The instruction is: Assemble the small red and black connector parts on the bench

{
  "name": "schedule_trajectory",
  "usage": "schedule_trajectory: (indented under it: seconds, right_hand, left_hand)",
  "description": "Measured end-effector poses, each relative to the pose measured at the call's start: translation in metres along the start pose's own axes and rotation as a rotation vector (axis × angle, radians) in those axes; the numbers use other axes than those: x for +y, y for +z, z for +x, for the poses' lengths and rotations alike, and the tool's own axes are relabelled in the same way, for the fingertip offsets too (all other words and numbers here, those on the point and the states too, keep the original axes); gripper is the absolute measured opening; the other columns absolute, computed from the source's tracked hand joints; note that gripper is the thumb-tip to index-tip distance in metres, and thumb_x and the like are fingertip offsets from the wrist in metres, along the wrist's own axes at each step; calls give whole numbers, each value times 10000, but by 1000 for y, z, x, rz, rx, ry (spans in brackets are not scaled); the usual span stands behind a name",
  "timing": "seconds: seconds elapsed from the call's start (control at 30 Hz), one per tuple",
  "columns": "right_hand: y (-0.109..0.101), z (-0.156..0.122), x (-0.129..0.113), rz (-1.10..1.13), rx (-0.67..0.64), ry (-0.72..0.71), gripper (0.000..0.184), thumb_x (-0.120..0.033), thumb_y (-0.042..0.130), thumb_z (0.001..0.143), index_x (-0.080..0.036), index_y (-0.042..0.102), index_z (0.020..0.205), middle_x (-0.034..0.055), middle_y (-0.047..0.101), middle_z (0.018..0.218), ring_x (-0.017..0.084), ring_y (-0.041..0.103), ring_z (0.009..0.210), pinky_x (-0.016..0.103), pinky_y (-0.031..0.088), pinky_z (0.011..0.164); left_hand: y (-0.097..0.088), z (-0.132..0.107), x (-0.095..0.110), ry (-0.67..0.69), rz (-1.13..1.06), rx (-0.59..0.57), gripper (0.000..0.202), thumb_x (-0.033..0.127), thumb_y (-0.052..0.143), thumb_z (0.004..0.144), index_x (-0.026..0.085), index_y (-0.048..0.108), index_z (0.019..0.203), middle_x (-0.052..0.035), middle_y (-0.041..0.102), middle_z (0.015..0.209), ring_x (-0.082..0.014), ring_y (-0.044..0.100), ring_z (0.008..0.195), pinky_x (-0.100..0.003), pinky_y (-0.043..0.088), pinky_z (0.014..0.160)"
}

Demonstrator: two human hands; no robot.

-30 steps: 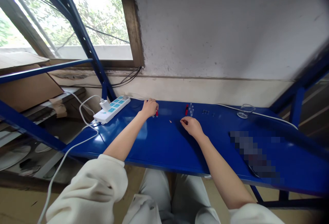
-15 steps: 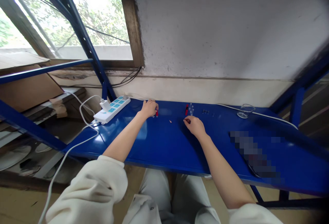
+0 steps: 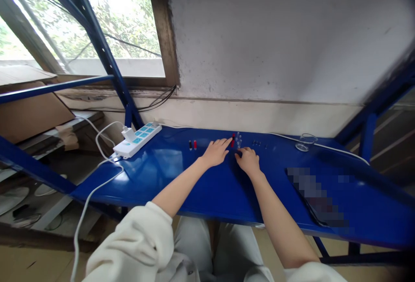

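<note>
My left hand [image 3: 215, 152] is stretched over the blue table, its fingers extended and reaching the small red and black pieces [image 3: 232, 141]. Just beside it, my right hand [image 3: 248, 161] is curled, thumb and fingertips drawn together. A dark spot shows at those fingertips, but whether it is a held part or shadow is unclear. Small clear tubes [image 3: 239, 139] lie right beyond the right fingers. Apart from both hands, to the left, are a small black cylinder [image 3: 190, 145] and a small red cylinder [image 3: 195, 144].
A white power strip [image 3: 138, 141] with a plugged-in adapter lies at the left, its cable hanging over the edge. Several tiny clear parts [image 3: 256, 143] lie right of the hands. A clear glass cup [image 3: 304, 143] and a dark, blurred-out flat object [image 3: 314, 195] are farther right.
My left hand has moved right, from the black and red cylinders at the left to the red and black pieces near my right hand. Those two cylinders are now uncovered. My right hand remains near the clear tubes.
</note>
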State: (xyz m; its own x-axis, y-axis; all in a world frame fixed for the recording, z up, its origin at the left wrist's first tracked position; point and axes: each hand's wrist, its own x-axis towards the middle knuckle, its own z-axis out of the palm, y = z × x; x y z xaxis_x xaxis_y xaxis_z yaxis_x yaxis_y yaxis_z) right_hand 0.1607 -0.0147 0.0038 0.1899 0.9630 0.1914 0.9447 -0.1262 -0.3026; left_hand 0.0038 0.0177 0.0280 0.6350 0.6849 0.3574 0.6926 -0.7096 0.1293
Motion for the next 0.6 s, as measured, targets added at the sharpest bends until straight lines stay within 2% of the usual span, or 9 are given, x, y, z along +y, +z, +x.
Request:
schedule_trajectory:
  seconds: [0.1, 0.27, 0.43, 0.53, 0.6]
  right_hand:
    - [3, 1, 0, 35, -55, 9, 407, -340, 409, 826, -177, 524, 1181, 140, 458, 1256, 293, 361, 1172, 473, 333, 881]
    - [11, 3, 1, 65, -73, -1, 445, -366, 391, 833, -185, 478, 1231, 143, 420, 1304, 299, 311, 1217, 530, 253, 935]
    - [18, 3, 2, 68, -77, -8, 473, -402, 339, 855, -190, 434, 1267, 138, 370, 1343, 296, 258, 1253, 557, 190, 965]
    - [21, 3, 2, 57, -89, -12, 497, -424, 310, 863, -184, 411, 1286, 133, 339, 1365, 294, 231, 1267, 568, 159, 978]
    - [22, 4, 1, 50, -92, -13, 505, -426, 304, 865, -180, 400, 1295, 127, 333, 1370, 288, 225, 1271, 569, 148, 985]
  left_hand:
    - [24, 8, 8, -58, -16, 14, 530, 246, 320, 867, 236, 175, 1376, -96, 375, 1344, -240, 395, 1148, -387, 315, 891]
    - [43, 22, 12, -139, -64, 33, 467, 201, 353, 854, 226, 321, 1319, -113, 450, 1271, -252, 428, 1112, -390, 317, 881]
    - [39, 28, 13, -232, -91, 116, 288, 174, 368, 852, 185, 536, 1086, -103, 592, 1026, -228, 508, 979, -362, 337, 845]
    - [31, 25, 9, -255, -122, 165, 196, 179, 408, 838, 183, 585, 922, -83, 622, 915, -218, 539, 904, -352, 361, 813]
    - [25, 20, 4, -266, -189, 206, 155, 184, 446, 821, 182, 589, 880, -71, 629, 876, -202, 555, 853, -330, 386, 781]
